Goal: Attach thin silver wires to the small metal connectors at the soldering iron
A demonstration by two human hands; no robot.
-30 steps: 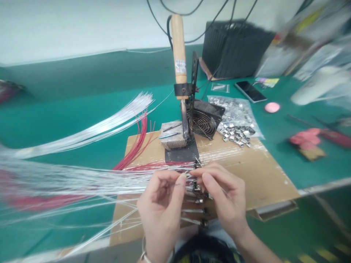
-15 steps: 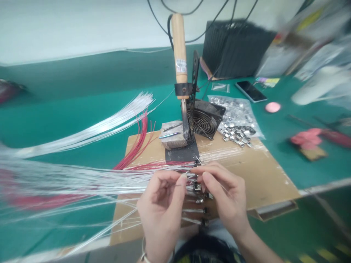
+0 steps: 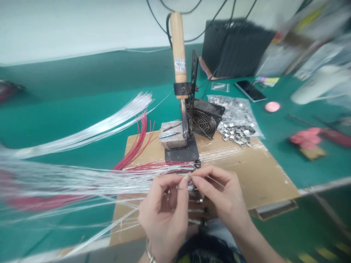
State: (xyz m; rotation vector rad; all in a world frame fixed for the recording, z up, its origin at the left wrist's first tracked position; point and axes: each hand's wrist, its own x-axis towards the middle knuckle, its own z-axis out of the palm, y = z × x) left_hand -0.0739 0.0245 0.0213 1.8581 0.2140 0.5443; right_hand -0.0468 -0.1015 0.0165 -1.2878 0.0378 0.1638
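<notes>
Centrally, left hand (image 3: 166,215) and right hand (image 3: 223,193) nearly meet, fingertips pinched on a small piece (image 3: 188,176) (identity unclear), over cardboard (image 3: 246,171).

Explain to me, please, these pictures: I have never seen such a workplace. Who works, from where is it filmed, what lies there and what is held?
There is no machine arm. A person works with bare hands, and every picture comes from one camera on their head, looking forward and down.

The left hand and right hand pinch something small and thin, too fine to name.

White wires and red wires reach onto a brown board on the green table. Behind stands what looks like a soldering iron, beside a black fan. Small metal parts and a phone lie further right.
</notes>
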